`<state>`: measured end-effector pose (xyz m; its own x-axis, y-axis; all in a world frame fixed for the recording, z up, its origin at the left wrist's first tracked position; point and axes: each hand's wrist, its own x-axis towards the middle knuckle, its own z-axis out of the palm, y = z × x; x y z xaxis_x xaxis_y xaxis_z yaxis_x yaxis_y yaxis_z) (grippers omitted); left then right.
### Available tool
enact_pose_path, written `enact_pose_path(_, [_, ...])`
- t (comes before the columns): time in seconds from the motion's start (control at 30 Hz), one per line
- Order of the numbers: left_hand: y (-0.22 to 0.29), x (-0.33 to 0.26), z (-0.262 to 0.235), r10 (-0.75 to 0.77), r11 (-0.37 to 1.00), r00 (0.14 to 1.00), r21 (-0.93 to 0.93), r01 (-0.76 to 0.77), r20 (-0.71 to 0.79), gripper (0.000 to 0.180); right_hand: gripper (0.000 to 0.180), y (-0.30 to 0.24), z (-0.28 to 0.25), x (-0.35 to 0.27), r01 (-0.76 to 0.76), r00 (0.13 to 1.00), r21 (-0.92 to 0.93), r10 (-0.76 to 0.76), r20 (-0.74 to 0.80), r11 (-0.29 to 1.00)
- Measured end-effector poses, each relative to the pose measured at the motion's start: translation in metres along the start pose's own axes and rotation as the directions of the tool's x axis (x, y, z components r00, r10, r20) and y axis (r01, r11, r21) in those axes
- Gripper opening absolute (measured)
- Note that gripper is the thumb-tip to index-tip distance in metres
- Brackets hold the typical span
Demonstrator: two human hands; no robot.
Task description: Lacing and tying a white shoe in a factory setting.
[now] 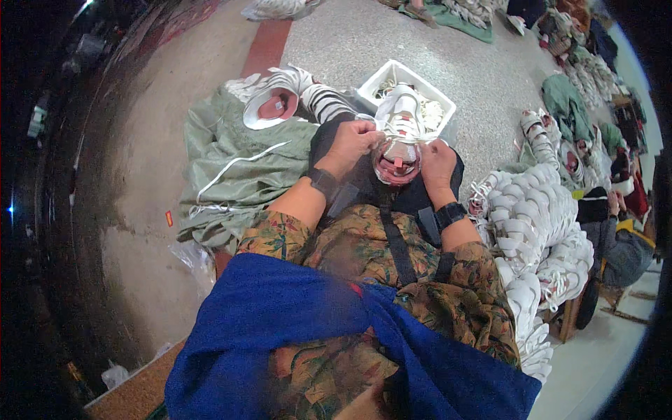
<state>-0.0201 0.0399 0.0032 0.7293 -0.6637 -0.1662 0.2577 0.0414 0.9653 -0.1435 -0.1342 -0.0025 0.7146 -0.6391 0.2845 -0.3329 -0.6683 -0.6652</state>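
Observation:
A white sneaker (402, 119) with a pinkish-red lining rests on my lap, its toe pointing away from me and its opening toward me. White shoelaces run across its tongue. On the sneaker's left side, my left hand (353, 143) is closed in a pinch on one end of the shoelace (381, 134). My right hand (439, 166) pinches at the lace on the other side, close to the shoe's collar. Its fingertips partly hide what they hold. Both wrists wear dark bands.
Beyond the sneaker stands a white plastic bin (448, 105) with white laces inside. Left lies a green sack (238, 164) with white shoes and a loose lace on it. White sneakers are piled at my right (532, 217). Another person (626, 252) sits at the far right.

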Motion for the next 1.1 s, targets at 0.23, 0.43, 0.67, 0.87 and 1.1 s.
enact_pose_path(0.23, [-0.005, 0.001, 0.006, 0.056, 0.995, 0.995, -0.073, -0.062, -0.085, 0.006, 0.019, -0.011, -0.008, -0.008, 0.401, 0.914, -0.396, -0.330, 0.237, 0.826])
enact_pose_path(0.43, [-0.008, 0.006, 0.012, 0.154, 0.969, 0.969, 0.219, -0.110, -0.191, 0.009, 0.017, -0.009, -0.006, -0.009, 0.342, 0.937, -0.361, -0.286, 0.201, 0.867])
enact_pose_path(0.67, [-0.006, 0.000, 0.023, 0.283, 0.918, 0.938, 0.338, -0.205, -0.200, 0.010, 0.013, -0.020, -0.011, -0.009, 0.389, 0.921, -0.386, -0.359, 0.152, 0.836])
enact_pose_path(0.87, [-0.004, -0.003, 0.025, 0.350, 0.817, 0.916, 0.543, -0.195, -0.198, 0.011, 0.006, -0.042, 0.006, -0.003, 0.528, 0.827, -0.097, -0.485, 0.282, 0.844])
enact_pose_path(1.1, [-0.003, -0.006, 0.022, 0.398, 0.726, 0.902, 0.659, -0.198, -0.168, 0.017, 0.013, -0.038, 0.007, -0.003, 0.476, 0.842, -0.004, -0.455, 0.290, 0.879])
